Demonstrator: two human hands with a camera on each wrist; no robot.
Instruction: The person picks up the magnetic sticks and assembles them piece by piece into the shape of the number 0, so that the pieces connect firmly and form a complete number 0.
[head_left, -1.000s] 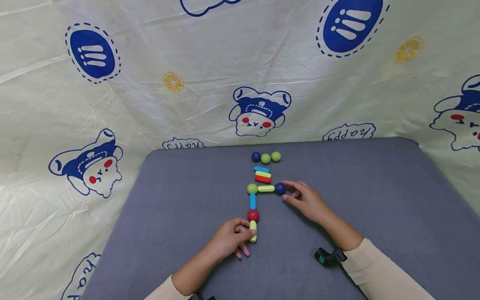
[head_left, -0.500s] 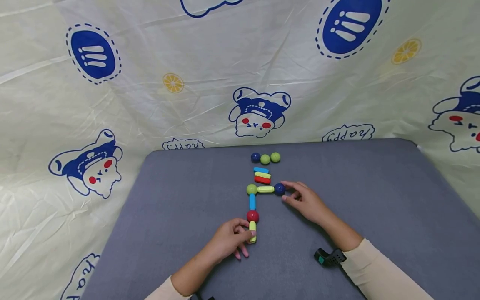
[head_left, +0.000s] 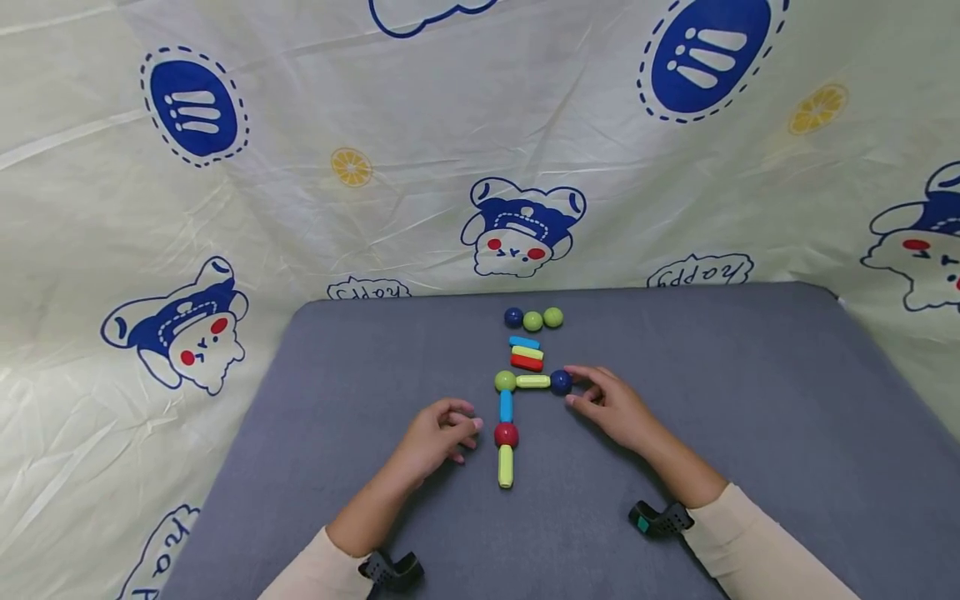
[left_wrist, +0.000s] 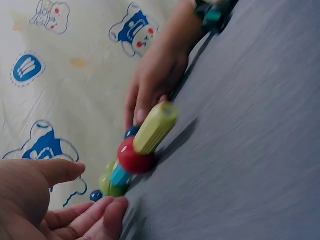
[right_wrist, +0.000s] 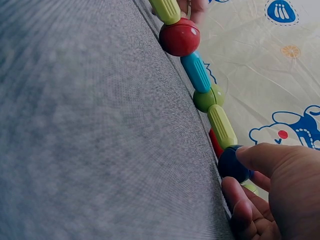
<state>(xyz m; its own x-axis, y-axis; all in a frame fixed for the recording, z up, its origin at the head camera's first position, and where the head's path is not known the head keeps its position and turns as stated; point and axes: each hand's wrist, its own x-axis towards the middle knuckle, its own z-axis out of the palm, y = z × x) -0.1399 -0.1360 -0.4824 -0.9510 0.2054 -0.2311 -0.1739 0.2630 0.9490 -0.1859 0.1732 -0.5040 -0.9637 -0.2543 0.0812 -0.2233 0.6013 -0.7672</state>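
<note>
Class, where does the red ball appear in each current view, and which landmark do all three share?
Head: red ball, below centre, slightly right.
Left wrist: red ball, slightly left of and below centre.
Right wrist: red ball, near the top, slightly right of centre.
Shared landmark: the blue rod touching it.

The left hand (head_left: 438, 437) lets go of the light yellow stick (head_left: 506, 467) that it was holding a moment ago. Now it is up and to the left, near the red ball (head_left: 506, 435) but not touching it. The whole stick shows now, with no fingers over it. More of the black band (head_left: 392, 572) by the left wrist shows too.
</note>
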